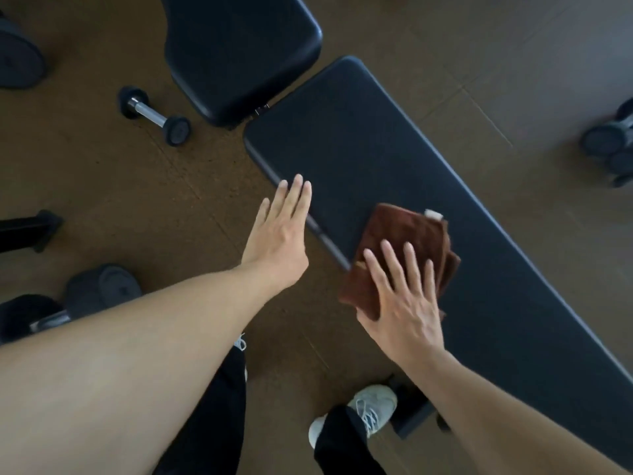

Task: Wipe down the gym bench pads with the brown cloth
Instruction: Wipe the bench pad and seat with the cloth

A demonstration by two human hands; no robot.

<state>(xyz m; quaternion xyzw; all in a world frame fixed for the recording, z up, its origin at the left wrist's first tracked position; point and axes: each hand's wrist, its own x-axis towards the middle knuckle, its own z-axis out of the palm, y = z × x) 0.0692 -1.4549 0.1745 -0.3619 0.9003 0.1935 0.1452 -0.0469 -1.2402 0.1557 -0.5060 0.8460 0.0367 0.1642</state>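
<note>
Right hand [406, 303] flat, fingers [390, 260] straight, pressing folded brown cloth [407, 234] on long bench pad [394, 159] near its edge. Left hand [279, 234] open, fingers together, beside pad edge, contact unclear. Seat pad [239, 53] and dumbbell [154, 114] beyond.

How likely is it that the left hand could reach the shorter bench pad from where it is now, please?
Probably yes. The left hand hovers open beside the long pad's edge, and the shorter pad lies just beyond its fingertips with nothing between. The right hand presses the brown cloth elsewhere, out of the way.
</note>
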